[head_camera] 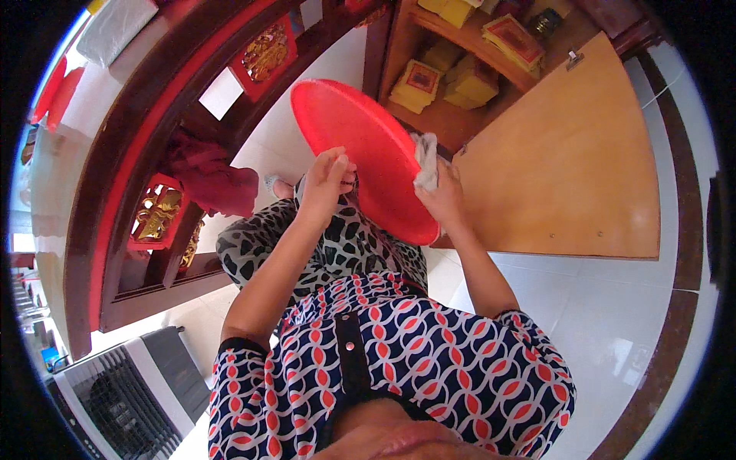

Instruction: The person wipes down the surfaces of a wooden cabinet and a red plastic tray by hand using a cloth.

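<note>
A round red plastic tray (368,138) stands tilted in front of me, above my patterned trousers. My left hand (329,183) grips its near left edge, fingers curled. On the opposite side, my right hand (445,194) holds a crumpled grey cloth (426,162) against the tray's right rim. The far rim of the tray rises toward an open cabinet, and part of its underside is hidden from me.
Yellow paper stacks (418,85) sit on the shelves of the wooden cabinet (460,40). Its open door (566,167) spans the right. At left, a maroon cloth (210,169) hangs on dark carved furniture (123,172). A black-and-white appliance (129,397) stands lower left.
</note>
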`<state>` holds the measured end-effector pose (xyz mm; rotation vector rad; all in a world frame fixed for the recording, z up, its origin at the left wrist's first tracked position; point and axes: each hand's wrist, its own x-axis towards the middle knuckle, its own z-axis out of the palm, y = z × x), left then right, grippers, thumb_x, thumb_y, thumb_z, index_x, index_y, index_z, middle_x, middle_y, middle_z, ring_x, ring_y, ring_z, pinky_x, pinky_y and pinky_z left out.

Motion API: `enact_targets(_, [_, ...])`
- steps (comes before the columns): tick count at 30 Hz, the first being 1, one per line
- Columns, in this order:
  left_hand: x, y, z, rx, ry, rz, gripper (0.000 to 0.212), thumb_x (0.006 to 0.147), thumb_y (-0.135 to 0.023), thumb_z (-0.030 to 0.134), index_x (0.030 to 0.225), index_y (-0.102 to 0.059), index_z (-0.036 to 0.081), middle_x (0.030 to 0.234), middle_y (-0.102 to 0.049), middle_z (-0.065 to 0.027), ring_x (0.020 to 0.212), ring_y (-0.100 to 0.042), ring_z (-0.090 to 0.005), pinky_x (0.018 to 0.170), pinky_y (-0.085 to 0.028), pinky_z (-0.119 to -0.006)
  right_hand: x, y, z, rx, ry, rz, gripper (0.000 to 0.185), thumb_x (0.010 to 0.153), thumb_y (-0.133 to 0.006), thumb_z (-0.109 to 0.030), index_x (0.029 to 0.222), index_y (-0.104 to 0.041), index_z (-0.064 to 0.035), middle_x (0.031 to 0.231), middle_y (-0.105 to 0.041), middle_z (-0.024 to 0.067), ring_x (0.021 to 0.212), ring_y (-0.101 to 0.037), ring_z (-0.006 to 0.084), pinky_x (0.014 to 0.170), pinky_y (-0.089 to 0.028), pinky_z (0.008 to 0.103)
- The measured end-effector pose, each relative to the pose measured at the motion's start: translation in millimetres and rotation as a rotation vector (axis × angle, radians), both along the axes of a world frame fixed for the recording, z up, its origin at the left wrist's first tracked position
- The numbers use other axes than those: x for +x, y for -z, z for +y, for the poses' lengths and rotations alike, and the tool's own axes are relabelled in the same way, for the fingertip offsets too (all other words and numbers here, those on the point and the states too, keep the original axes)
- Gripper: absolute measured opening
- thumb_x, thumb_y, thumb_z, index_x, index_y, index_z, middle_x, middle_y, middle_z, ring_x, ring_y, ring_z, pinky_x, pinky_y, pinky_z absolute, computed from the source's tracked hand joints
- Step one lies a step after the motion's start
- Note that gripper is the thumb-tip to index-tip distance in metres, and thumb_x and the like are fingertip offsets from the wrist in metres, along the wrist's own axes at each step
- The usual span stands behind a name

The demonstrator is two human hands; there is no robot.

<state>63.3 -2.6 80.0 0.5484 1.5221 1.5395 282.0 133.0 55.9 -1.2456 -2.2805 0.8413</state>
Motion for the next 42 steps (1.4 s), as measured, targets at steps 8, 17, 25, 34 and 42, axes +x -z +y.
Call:
enact_targets(8, [-17.6, -207.3, -99.4, 0.534, -0.354, 1.386, 0.031, 0.089, -0.064, 0.004, 0.119, -0.060, -0.004, 0.111, -0.064, -0.0168, 0.092, -0.065, -0.0216, 0.080, -0.052, -0.029, -71.2, 37.3, 106.4, -0.188, 0.052, 0.507, 0.080, 0.066, -0.079, -0.015, 0.138, -0.047, -0.0037, 0.129, -0.060, 0.0127, 0.118, -0.059, 0.0236, 0.099, -0.047, 0.0338])
enact_targets(17, [-95.1, -248.6, -147.8, -0.021, -0.720, 1.839, 0.026, 0.090, -0.070, 0.012, 0.114, -0.067, 0.006, 0.111, -0.068, -0.0111, 0.105, -0.064, -0.0279, 0.091, -0.049, -0.038, -184.8, 48.9, 162.9, -0.086, 0.094, 0.683, 0.071, 0.067, -0.078, -0.013, 0.133, -0.052, -0.0076, 0.116, -0.068, 0.0106, 0.109, -0.065, 0.0250, 0.094, -0.050, 0.0359])
enact_targets(25, [-107.9, -231.3, -122.2, -0.311, -0.916, 2.329, 0.032, 0.083, -0.078, 0.029, 0.113, -0.071, 0.018, 0.109, -0.068, -0.0033, 0.096, -0.065, -0.0258, 0.080, -0.052, -0.038, -224.4, 39.6, 176.5, 0.072, 0.179, 0.645, 0.075, 0.070, -0.077, -0.011, 0.140, -0.049, -0.0063, 0.127, -0.063, 0.0123, 0.116, -0.062, 0.0242, 0.096, -0.049, 0.0329])
enact_targets(34, [-114.6, -232.8, -129.7, -0.296, -0.871, 2.412, 0.033, 0.082, -0.079, 0.025, 0.112, -0.072, 0.014, 0.107, -0.068, -0.0027, 0.091, -0.064, -0.0225, 0.079, -0.051, -0.034, -296.0, 12.5, 222.7, -0.086, 0.265, 0.418, 0.086, 0.070, -0.081, -0.028, 0.144, -0.042, -0.0062, 0.135, -0.057, 0.0198, 0.125, -0.054, 0.0359, 0.105, -0.044, 0.0399])
enact_targets(42, [-114.9, -233.0, -116.8, -0.217, -0.884, 2.363, 0.031, 0.083, -0.079, 0.025, 0.112, -0.073, 0.015, 0.106, -0.069, -0.0030, 0.091, -0.064, -0.0224, 0.080, -0.051, -0.035, -290.4, 66.8, 257.2, -0.026, 0.224, 0.833, 0.053, 0.077, -0.077, -0.020, 0.123, -0.056, -0.0013, 0.114, -0.066, 0.0125, 0.103, -0.064, 0.0243, 0.090, -0.050, 0.0348])
